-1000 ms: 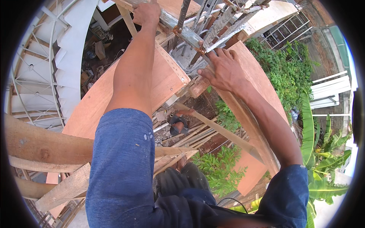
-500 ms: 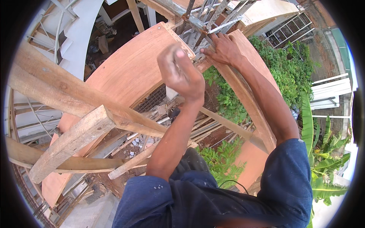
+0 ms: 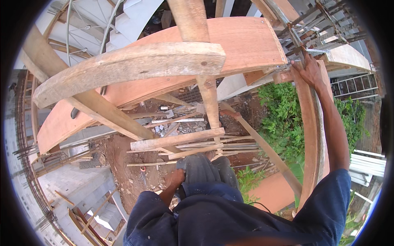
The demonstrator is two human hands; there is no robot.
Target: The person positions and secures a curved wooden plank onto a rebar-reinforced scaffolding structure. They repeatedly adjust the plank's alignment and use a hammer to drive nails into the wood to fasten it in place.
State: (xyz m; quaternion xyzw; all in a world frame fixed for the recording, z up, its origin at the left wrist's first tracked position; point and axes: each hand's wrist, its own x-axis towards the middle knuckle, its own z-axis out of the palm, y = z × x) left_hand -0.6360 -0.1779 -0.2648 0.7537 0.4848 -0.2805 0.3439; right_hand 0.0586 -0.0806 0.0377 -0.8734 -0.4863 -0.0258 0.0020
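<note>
My right hand (image 3: 310,74) lies over the far end of an upright-edged plywood form side (image 3: 308,123), beside the steel reinforcing bars (image 3: 324,20). Its thumb is spread to the left and its fingers stretch forward over the wood. Low at my left thigh is my left hand (image 3: 176,177), against the dark trousers (image 3: 197,169). The fingers there are partly hidden, and I cannot tell what they hold. In front of me runs a curved plywood panel (image 3: 242,45), with a rough timber beam (image 3: 135,61) crossing above it.
Timber props (image 3: 211,106) and a slanting brace (image 3: 262,143) stand between me and the ground far below. Rubble and loose planks (image 3: 176,139) lie down there, along with pliers-like tool (image 3: 143,174). Green shrubs (image 3: 281,119) grow at the right. White lengths (image 3: 369,166) are stacked beyond.
My left hand has dropped from in front of the plywood to my left thigh. The view has swung left, so the form side and my right hand appear farther right. That hand stays on the wood.
</note>
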